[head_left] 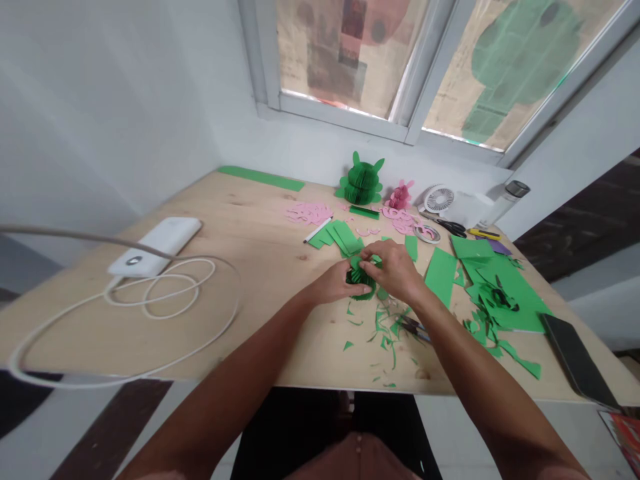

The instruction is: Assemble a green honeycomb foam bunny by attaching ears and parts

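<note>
Near the middle of the table, a small pleated green paper piece [361,283] is between my two hands. My left hand [334,283] holds its left and lower side, fingers wrapped round it. The fingers of my right hand [390,267] are pinched at its upper right edge, on a green paper part. Green paper scraps [385,333] lie just below, with scissors [414,327] partly hidden by my right forearm. Behind the hands are green paper rectangles [345,237] and a white pen [318,230].
A finished-looking green paper figure [363,183] and a smaller pink one [400,195] stand by the wall. A fan [439,199], bottle [505,203], green sheets [520,293] and phone [577,357] are right. A white power bank [157,247] with cable lies left.
</note>
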Tool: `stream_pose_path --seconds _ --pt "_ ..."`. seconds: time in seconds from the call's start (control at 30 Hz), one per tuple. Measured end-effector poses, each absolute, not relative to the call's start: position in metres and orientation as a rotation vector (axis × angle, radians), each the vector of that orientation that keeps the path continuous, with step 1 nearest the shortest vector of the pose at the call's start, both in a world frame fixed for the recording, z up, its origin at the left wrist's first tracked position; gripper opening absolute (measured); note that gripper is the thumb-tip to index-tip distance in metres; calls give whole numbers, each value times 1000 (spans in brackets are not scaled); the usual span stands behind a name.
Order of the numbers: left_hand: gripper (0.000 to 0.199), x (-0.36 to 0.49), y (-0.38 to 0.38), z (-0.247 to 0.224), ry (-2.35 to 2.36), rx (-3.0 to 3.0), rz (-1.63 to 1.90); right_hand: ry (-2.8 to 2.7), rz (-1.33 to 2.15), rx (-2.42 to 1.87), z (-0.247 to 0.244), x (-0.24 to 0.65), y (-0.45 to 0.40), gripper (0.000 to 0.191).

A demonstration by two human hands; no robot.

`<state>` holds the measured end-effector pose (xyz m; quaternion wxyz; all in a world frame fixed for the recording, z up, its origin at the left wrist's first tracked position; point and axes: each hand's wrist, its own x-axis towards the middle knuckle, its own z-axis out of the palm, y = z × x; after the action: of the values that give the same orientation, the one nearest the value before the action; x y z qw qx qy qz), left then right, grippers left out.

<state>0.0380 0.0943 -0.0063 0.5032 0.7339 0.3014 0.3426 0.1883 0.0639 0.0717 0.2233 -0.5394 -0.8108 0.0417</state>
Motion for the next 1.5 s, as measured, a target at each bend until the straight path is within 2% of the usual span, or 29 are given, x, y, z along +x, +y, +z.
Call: stream_pose_path --seconds 0.27,0.63,1.07,1.3,1.5 --pt "70 36 95 -9 646 1690 811 -1711 242 -1419 64 215 52 17" --pt "73 34 99 -17 639 1614 796 -1341 461 -1399 13 209 16 36" --pt "86 24 102 -15 523 1545 745 -1405 475 -1427 -8 186 10 52" --pt "91 18 102 -12 534 1472 670 -1423 409 -1456 -11 193 6 52" --pt "90 15 100 -8 574 1453 678 -1325 323 -1494 0 231 -4 38"
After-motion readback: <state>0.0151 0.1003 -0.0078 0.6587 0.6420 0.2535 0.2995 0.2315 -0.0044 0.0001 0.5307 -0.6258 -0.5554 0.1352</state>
